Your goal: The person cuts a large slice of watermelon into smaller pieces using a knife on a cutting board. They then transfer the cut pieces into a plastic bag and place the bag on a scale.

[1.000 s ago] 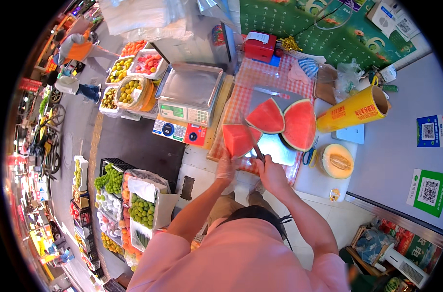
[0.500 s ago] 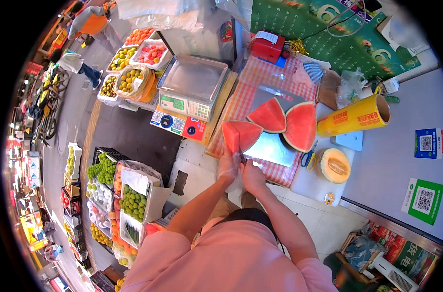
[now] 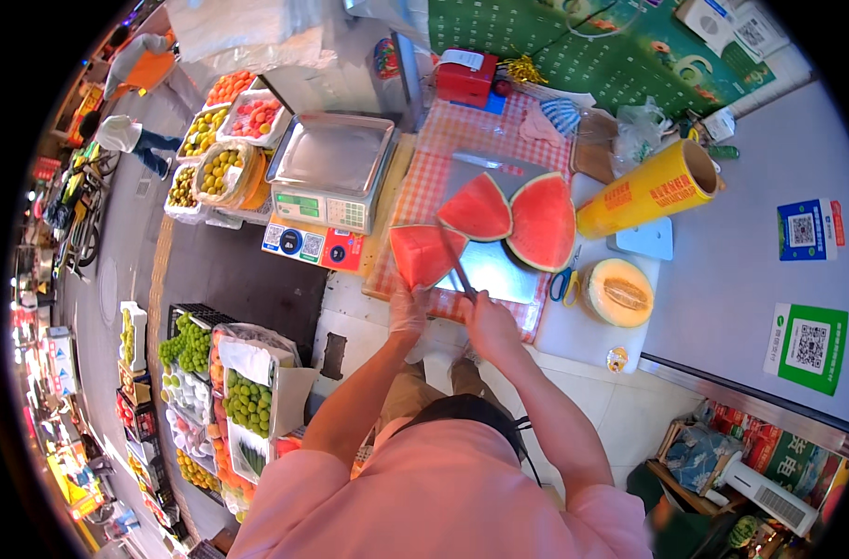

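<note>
My left hand (image 3: 408,311), in a clear plastic glove, is closed on the near end of a red watermelon wedge (image 3: 423,253). My right hand (image 3: 489,322) grips a knife (image 3: 464,280) whose dark, narrow blade points away from me, beside the right side of that wedge. Two more watermelon pieces, a wedge (image 3: 477,206) and a larger piece (image 3: 544,224), lie just beyond on a shiny metal board (image 3: 492,272). A second knife (image 3: 486,164) rests behind them. Red-and-white checked cloth (image 3: 401,200) covers the table below.
Right of the board are scissors (image 3: 564,287), a cut melon (image 3: 618,293) and a yellow film roll (image 3: 648,191). A weighing scale (image 3: 336,163) stands left, with fruit baskets (image 3: 221,177) beyond. Crates of green fruit (image 3: 249,406) sit lower left. Two people are in the street.
My right hand has drawn away from my left, and the knife's blade now shows clearly beside the wedge. The whole view has shifted slightly.
</note>
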Action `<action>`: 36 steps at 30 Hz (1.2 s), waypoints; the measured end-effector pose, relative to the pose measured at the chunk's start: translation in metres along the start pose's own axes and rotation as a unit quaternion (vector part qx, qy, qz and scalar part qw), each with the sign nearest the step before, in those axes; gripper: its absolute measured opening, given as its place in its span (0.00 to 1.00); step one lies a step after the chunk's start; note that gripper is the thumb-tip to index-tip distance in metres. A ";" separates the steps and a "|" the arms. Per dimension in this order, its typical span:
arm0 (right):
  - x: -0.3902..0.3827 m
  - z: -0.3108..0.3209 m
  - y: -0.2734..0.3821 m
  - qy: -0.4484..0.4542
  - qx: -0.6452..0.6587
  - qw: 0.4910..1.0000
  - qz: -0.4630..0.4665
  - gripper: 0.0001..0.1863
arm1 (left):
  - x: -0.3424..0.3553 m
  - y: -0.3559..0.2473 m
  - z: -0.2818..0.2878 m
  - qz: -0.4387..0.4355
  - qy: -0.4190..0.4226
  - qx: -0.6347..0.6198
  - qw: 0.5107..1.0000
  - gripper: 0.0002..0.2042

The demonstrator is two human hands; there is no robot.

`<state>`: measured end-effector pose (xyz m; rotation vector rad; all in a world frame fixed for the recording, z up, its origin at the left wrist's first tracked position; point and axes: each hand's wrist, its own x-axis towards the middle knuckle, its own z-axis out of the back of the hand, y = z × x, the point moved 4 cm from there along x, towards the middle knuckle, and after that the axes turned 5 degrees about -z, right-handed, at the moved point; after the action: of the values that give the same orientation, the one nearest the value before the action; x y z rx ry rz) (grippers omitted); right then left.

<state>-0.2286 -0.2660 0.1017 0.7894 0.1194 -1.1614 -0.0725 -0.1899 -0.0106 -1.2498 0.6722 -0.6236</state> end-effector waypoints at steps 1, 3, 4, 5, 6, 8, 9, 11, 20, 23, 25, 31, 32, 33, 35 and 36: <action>0.014 -0.009 -0.002 0.012 0.009 1.000 0.000 0.21 | 0.001 -0.002 -0.002 0.015 0.002 -0.018 1.000 0.21; 0.027 -0.030 -0.009 0.029 0.018 0.999 -0.001 0.22 | 0.005 0.008 0.000 -0.012 -0.005 0.011 1.000 0.22; 0.027 -0.040 -0.010 0.033 0.018 0.999 -0.004 0.22 | 0.006 0.012 -0.001 -0.011 -0.005 0.026 1.000 0.24; 0.025 -0.048 -0.014 0.038 0.018 0.999 -0.006 0.23 | 0.009 0.017 -0.003 -0.010 -0.004 0.041 0.999 0.25; 0.020 -0.055 -0.019 0.043 0.022 0.999 -0.003 0.23 | 0.010 0.021 -0.004 -0.009 -0.003 0.055 0.998 0.26; 0.005 -0.060 -0.026 0.047 0.029 0.998 0.002 0.23 | 0.012 0.025 -0.003 0.001 -0.011 0.072 0.997 0.29; -0.009 -0.060 -0.035 0.054 0.031 0.998 0.022 0.23 | 0.012 0.026 -0.003 0.005 -0.015 0.080 0.997 0.31; -0.036 -0.050 -0.059 0.067 0.032 0.995 0.065 0.22 | 0.012 0.030 -0.002 0.016 -0.020 0.040 0.999 0.34; 0.014 0.008 -0.076 -0.008 0.095 0.995 0.035 0.22 | 0.013 -0.014 -0.010 -0.017 0.013 0.027 0.999 0.40; 0.027 0.009 -0.071 0.046 0.098 0.994 0.027 0.23 | 0.014 -0.003 -0.005 -0.023 0.013 0.047 0.999 0.39; 0.031 0.000 -0.076 0.048 0.103 0.993 0.032 0.23 | 0.014 0.000 -0.004 -0.018 0.011 0.063 0.998 0.40; 0.047 -0.053 -0.085 0.070 0.167 0.980 0.080 0.22 | 0.013 -0.001 -0.010 0.005 0.009 0.012 1.000 0.44; 0.045 -0.060 -0.085 0.077 0.190 0.975 0.090 0.21 | 0.012 -0.007 -0.015 0.015 0.008 0.000 1.000 0.45; 0.044 -0.066 -0.091 0.085 0.196 0.975 0.068 0.19 | 0.012 -0.012 -0.017 0.025 0.008 -0.012 1.000 0.46; 0.029 -0.062 -0.088 0.189 0.209 0.959 0.035 0.18 | 0.015 0.017 -0.003 0.014 0.021 -0.099 0.995 0.45; 0.022 -0.053 -0.087 0.239 0.213 0.947 0.017 0.18 | 0.017 0.030 0.002 0.008 0.029 -0.142 0.989 0.45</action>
<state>-0.2777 -0.2647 0.0094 1.4479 0.2604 -0.9523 -0.0584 -0.1950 -0.0412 -1.4933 0.8411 -0.5665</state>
